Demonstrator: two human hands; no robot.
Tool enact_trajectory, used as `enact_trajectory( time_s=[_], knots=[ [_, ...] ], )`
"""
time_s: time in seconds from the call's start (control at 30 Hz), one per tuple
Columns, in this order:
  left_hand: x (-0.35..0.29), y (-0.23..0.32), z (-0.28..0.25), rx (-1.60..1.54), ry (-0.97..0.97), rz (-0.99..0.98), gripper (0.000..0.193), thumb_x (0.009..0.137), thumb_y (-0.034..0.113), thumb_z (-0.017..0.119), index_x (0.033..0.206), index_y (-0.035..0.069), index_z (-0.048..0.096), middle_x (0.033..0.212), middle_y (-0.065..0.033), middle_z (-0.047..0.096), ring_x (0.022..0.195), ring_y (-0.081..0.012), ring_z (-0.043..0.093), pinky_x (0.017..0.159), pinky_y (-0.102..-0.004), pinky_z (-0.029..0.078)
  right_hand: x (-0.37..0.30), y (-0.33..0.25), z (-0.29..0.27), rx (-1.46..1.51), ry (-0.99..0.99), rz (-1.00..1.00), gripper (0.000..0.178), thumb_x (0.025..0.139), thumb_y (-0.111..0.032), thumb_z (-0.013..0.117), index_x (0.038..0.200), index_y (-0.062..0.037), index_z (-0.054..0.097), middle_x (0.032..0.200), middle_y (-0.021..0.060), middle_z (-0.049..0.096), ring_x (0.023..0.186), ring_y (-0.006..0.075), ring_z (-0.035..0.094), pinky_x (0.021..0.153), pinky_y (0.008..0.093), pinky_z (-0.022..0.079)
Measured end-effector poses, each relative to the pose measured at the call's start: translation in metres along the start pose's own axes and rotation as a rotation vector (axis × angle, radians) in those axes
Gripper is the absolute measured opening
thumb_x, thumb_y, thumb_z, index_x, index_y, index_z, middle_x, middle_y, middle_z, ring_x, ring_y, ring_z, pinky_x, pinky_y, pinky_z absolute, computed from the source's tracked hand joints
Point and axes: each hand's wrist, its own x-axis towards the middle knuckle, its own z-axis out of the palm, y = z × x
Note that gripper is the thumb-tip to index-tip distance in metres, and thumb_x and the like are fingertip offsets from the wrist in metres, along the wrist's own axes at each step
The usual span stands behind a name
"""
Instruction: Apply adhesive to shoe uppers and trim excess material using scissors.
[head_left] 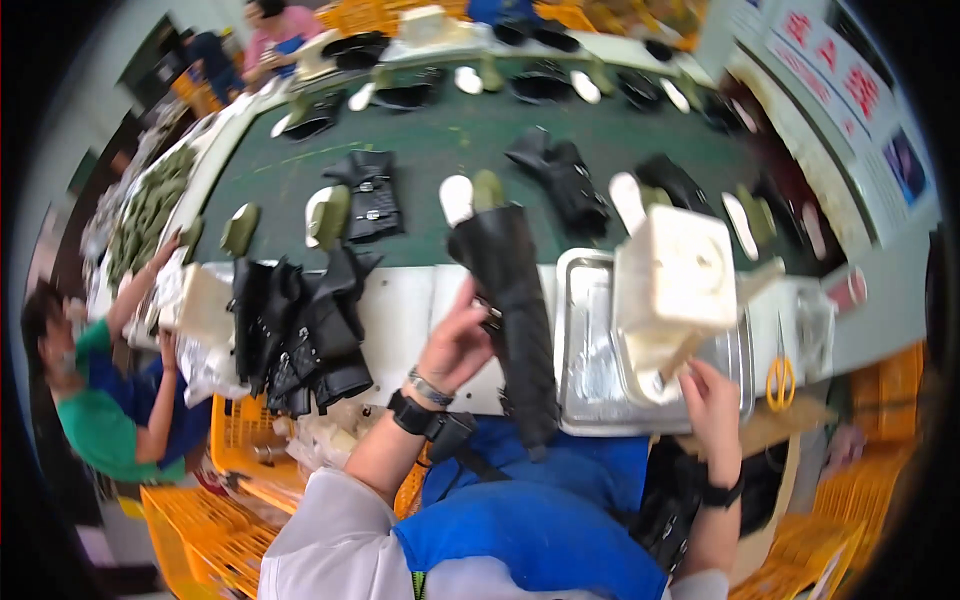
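Mid-frame, left hand (455, 345) clamps the black boot (510, 310); right hand (712, 400) probably grips the blurry cream block (675, 275) from underneath, centre-right.

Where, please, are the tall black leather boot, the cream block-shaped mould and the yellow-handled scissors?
tall black leather boot (515, 310), head view, mid shaft.
cream block-shaped mould (672, 275), head view, front face.
yellow-handled scissors (781, 382), head view, handle loops.
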Motion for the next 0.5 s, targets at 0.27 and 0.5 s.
enact_trajectory(
  time_s=[0.27, 0.5],
  knots=[
    [0.004, -0.043, 0.031, 0.396, 0.165, 0.178, 0.087, 0.078, 0.007, 0.065, 0.143, 0.005, 0.007, 0.133, -0.0115, 0.038, 0.116, -0.0177, 0.041, 0.097, -0.0301, 0.034, -0.045, -0.053, 0.044, 0.408, -0.547, 0.125, 0.076, 0.073, -0.011, 0.072, 0.135, 0.0008, 0.028, 0.117, 0.0170, 0.052, 0.091, 0.0222, 0.059, 0.067, 0.0278, 0.051],
    [-0.012, -0.027, 0.034, 0.451, 0.153, 0.116, 0.084, 0.081, 0.007, 0.063, 0.143, 0.009, 0.006, 0.133, -0.0137, 0.036, 0.117, -0.0186, 0.041, 0.098, -0.0325, 0.034, -0.037, -0.052, 0.080, 0.765, -0.447, 0.091, 0.048, 0.084, 0.004, 0.045, 0.130, 0.0057, 0.031, 0.102, 0.0153, 0.058, 0.080, 0.0180, 0.063, 0.069, 0.0257, 0.051]
  ],
)
